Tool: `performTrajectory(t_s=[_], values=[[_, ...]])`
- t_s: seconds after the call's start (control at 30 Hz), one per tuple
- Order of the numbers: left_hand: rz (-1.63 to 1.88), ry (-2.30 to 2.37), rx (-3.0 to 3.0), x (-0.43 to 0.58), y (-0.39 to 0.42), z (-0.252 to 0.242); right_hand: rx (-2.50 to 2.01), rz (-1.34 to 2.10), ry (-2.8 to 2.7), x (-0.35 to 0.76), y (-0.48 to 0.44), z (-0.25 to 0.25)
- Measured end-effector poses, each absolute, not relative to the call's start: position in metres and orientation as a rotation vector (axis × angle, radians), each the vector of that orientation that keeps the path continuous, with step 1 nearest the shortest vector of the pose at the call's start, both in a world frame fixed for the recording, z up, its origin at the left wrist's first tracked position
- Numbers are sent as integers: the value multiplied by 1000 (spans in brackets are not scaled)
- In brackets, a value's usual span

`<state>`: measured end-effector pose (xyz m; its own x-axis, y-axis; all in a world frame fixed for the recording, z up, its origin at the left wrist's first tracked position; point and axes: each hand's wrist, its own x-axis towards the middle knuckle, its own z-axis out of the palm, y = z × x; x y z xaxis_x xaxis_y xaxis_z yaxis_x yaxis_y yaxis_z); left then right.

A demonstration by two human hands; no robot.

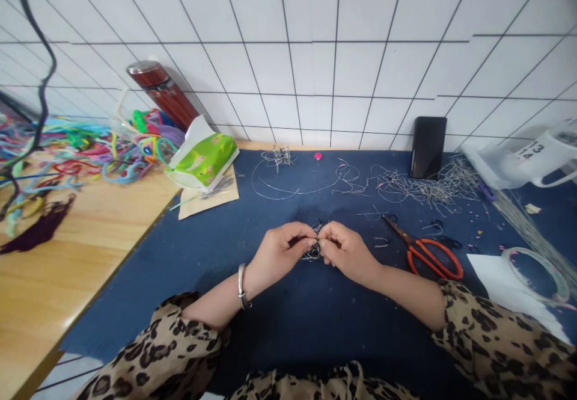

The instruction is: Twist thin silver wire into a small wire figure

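Observation:
My left hand (280,251), with a silver bangle on its wrist, and my right hand (350,253) meet over the middle of the dark blue mat. Both are closed, fingertips pinching a small bent-wire piece (310,256) between them. Thin silvery strands of it stick out below and above the fingers; most of its shape is hidden. To the right of my right hand lie a short bent wire (382,242) and a pair of scissors (433,257) with orange handles, blades pointing up and left.
Beyond my hands stand a wire frame (282,157) and a pink round bit (318,156). A heap of loose wires (451,184) lies by a black phone (428,147). Right are a white mug (536,156) and tape roll (511,261); left, a tissue pack (205,162) and red flask (164,96).

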<state>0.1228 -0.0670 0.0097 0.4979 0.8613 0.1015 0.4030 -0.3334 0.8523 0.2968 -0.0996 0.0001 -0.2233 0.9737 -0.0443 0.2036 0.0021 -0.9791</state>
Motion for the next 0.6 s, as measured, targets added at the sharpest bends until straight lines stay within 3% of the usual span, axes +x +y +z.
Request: performTrajectory(t_s=[0.6], values=[[685,1023,1925,119,-65,8,-1247,1488,-1440,298,-94,-6]])
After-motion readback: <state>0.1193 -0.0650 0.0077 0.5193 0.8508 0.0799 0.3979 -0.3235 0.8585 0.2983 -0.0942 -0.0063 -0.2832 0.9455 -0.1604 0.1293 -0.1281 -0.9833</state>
